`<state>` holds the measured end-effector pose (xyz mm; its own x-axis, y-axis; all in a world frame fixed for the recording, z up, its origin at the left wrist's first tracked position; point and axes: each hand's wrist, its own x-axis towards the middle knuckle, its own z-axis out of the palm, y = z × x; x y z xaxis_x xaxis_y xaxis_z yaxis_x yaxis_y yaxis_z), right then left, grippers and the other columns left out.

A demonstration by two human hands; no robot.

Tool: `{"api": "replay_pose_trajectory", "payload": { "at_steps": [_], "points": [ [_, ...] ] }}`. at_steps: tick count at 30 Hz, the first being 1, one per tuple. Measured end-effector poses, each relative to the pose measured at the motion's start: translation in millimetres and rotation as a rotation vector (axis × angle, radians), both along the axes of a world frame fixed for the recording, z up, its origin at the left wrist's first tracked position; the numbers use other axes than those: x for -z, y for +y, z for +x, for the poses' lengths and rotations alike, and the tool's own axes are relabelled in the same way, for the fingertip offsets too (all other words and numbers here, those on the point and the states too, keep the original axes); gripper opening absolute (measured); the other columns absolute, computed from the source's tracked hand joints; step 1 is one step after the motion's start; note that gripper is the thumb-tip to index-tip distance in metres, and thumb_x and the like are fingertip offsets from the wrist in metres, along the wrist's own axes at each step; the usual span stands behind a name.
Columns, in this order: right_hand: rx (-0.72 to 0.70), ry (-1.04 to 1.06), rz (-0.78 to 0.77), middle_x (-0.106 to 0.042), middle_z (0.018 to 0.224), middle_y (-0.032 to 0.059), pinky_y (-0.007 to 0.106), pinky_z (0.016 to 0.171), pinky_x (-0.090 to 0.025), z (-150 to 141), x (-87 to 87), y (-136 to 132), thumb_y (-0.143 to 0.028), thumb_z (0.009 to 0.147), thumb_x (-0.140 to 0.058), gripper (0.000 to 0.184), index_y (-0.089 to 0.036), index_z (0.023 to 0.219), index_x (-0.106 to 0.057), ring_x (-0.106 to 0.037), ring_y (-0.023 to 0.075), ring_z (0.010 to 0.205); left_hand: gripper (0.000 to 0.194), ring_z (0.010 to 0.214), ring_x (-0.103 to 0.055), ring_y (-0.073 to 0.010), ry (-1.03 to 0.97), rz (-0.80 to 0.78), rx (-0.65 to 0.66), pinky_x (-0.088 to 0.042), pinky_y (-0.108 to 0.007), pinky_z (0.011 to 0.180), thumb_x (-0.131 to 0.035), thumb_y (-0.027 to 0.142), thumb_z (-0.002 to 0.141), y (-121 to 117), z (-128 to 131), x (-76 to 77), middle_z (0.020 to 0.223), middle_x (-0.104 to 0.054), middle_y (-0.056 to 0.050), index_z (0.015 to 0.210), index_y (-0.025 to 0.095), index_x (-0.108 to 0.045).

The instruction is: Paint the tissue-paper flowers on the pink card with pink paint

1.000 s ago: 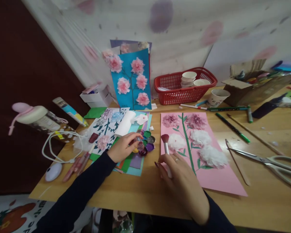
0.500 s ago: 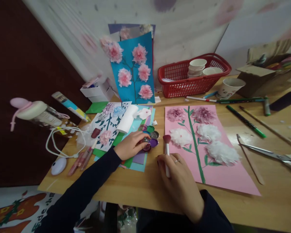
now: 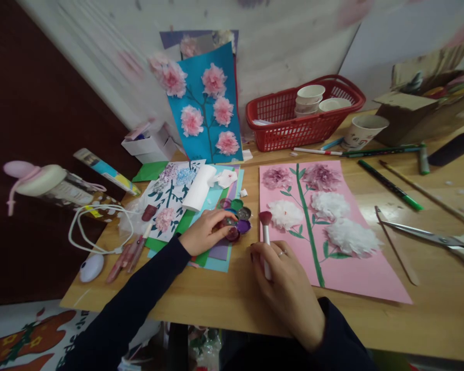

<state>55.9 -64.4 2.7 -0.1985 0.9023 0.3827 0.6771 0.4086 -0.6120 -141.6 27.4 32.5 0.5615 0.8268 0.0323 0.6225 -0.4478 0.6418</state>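
Note:
My right hand (image 3: 284, 286) grips a small white-handled brush (image 3: 265, 232) with a dark pink tuft, held upright just left of the pink paper sheet (image 3: 344, 273). That sheet carries a green painted stem and several tissue flowers, two tinted purple at the top and white ones (image 3: 351, 238) lower down. My left hand (image 3: 205, 232) rests with its fingers curled on a round flower-shaped paint palette (image 3: 237, 219) with purple, green and grey wells. The palette lies on a stack of coloured paper (image 3: 216, 255).
A blue flower picture (image 3: 206, 111) leans on the wall. A red basket (image 3: 294, 121) holds paper cups; another cup (image 3: 363, 130) stands beside it. Scissors (image 3: 441, 241), a wooden stick (image 3: 396, 247) and markers (image 3: 390, 185) lie right. A bottle (image 3: 50, 185), cable and white box sit left.
The view has shifted slightly. My left hand has settled lower onto the palette, and the brush has stayed upright beside the pink sheet.

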Motion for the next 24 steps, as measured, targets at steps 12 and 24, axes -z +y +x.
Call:
{"api": "replay_pose_trajectory", "payload": {
  "at_steps": [12,24],
  "points": [
    [0.0,0.052,-0.02,-0.061,0.078,0.0058,0.032,0.066,-0.045,1.5,-1.3,-1.8,-0.007,0.085,-0.047,0.014,-0.017,0.088,-0.056,-0.052,0.0216,0.078,0.052,0.07,-0.054,-0.0163,-0.214,-0.144,-0.183,-0.045,-0.027,0.066,-0.038,0.062,0.09,3.1,-3.3,-4.5,0.081,-0.059,-0.003,0.103,0.016,-0.058],
    [0.005,0.035,0.001,-0.061,0.076,0.0054,0.032,0.066,-0.043,1.7,0.4,-2.0,-0.008,0.087,-0.045,0.015,-0.017,0.087,-0.057,-0.052,0.0209,0.076,0.028,0.085,-0.055,-0.0189,-0.045,0.244,-0.34,-0.042,-0.031,0.082,-0.042,0.036,0.094,28.0,-8.3,-7.1,0.096,-0.059,-0.005,0.111,0.017,-0.053]
  ]
}}
